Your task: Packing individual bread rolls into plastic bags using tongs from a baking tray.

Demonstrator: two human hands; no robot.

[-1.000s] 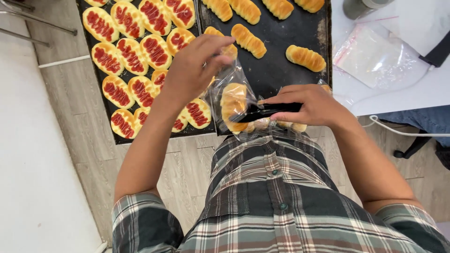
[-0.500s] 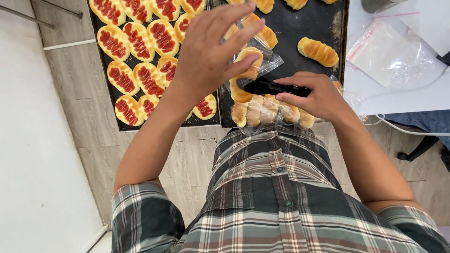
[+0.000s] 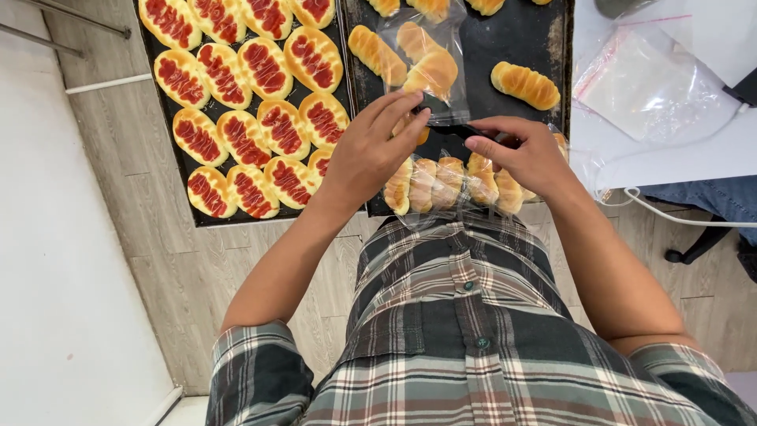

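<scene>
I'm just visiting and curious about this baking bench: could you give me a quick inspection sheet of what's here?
Surface: two dark baking trays side by side.
Job's things: clear bag holding golden rolls; more bagged rolls at the near edge.
Clutter: red-topped buns; empty plastic bags on a white table.
Hands: left hand pinches the bag; right hand grips a black tool.
Cables: white cable.
Surroundings: wood-look floor.

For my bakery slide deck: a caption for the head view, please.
Left hand and right hand hold a clear bag of bread rolls above dark baking trays.
</scene>
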